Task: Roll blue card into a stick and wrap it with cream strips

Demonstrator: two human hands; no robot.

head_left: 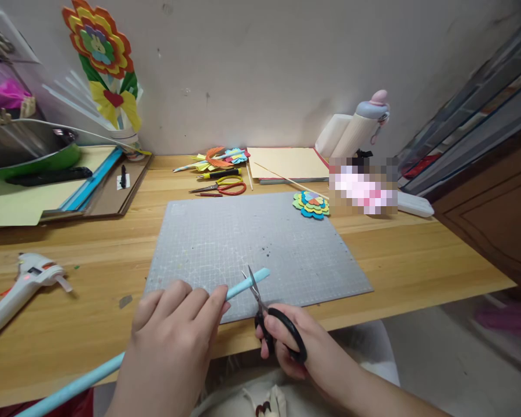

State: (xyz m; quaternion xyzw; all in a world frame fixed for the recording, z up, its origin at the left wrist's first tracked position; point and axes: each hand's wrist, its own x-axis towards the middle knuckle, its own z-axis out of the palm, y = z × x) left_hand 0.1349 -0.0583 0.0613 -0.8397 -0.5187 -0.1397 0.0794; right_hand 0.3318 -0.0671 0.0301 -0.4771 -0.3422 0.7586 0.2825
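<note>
A long light-blue paper tube runs through my left hand, whose fingers are wrapped round it near one end. Its short free end points right, over the grey cutting mat. My right hand grips black-handled scissors by their loops. The scissors' blades are parted and lie across the tube close to its free end. A layered paper flower in blue, green and yellow rests on the mat's far right corner.
A white glue gun lies at the left. Behind the mat are red-handled scissors, yellow-black pliers and a stack of cream paper. A paper flower in a cup, a green pan and a bottle stand near the wall.
</note>
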